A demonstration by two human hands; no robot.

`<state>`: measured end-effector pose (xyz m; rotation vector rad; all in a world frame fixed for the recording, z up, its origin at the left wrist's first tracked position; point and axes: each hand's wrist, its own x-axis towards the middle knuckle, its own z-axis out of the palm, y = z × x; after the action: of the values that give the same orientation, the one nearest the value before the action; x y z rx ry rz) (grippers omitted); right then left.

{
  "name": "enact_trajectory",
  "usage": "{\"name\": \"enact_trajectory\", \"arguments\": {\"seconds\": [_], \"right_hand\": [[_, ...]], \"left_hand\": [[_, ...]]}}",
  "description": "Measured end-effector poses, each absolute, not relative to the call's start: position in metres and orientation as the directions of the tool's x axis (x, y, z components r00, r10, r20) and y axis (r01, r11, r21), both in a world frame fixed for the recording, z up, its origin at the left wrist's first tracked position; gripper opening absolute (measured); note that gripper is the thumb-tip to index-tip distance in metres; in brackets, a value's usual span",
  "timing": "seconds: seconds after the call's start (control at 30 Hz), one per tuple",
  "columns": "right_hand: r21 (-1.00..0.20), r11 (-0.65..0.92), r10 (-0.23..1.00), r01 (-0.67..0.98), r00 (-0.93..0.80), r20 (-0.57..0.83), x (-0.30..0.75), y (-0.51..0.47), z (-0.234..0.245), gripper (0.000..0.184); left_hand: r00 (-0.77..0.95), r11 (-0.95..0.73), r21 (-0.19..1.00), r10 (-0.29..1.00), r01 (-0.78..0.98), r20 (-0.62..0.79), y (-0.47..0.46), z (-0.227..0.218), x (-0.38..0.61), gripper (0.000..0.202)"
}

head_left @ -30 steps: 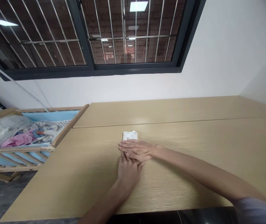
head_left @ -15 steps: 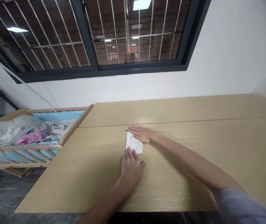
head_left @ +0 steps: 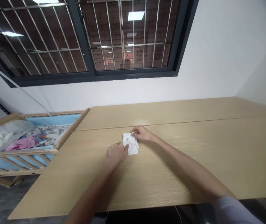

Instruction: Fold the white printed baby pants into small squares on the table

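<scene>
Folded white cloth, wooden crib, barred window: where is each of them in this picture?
folded white cloth (head_left: 131,146): head view, on its bare middle between the two hands.
wooden crib (head_left: 69,130): head view, on its slanted end rail beside the table.
barred window (head_left: 86,53): head view, on its dark centre frame post.

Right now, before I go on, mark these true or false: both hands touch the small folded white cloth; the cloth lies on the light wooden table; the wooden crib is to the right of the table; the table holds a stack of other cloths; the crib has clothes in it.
1. Both hands touch the small folded white cloth. True: the left hand is at its near left edge, the right hand at its far corner.
2. The cloth lies on the light wooden table. True.
3. The wooden crib stands right of the table. False: it stands at the left.
4. The table holds a stack of other cloths. False: only this one shows.
5. The crib holds clothes. True: pink and white pieces lie inside.
</scene>
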<state>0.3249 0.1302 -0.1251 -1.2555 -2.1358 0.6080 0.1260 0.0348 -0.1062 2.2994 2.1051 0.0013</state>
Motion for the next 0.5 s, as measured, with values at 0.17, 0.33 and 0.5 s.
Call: {"name": "enact_trajectory", "arguments": {"seconds": [0.17, 0.33, 0.5], "right_hand": [[-0.641, 0.397, 0.917, 0.656, -0.296, 0.265, 0.306, 0.109, -0.137, 0.016], [-0.716, 0.324, 0.945, 0.619, -0.171, 0.28, 0.28, 0.058, -0.12, 0.011], [-0.894, 0.196, 0.969, 0.403, -0.221, 0.113, 0.232, -0.041, -0.099, 0.012]], "left_hand": [[0.103, -0.1, 0.051, 0.993, 0.994, -0.057, 0.043, -0.107, 0.133, 0.043], [0.173, -0.169, 0.113, 0.985, 0.979, -0.026, 0.006, -0.077, 0.101, 0.033], [0.29, -0.265, 0.463, 0.957, 0.846, 0.018, -0.08, -0.058, 0.012, 0.046]]}}
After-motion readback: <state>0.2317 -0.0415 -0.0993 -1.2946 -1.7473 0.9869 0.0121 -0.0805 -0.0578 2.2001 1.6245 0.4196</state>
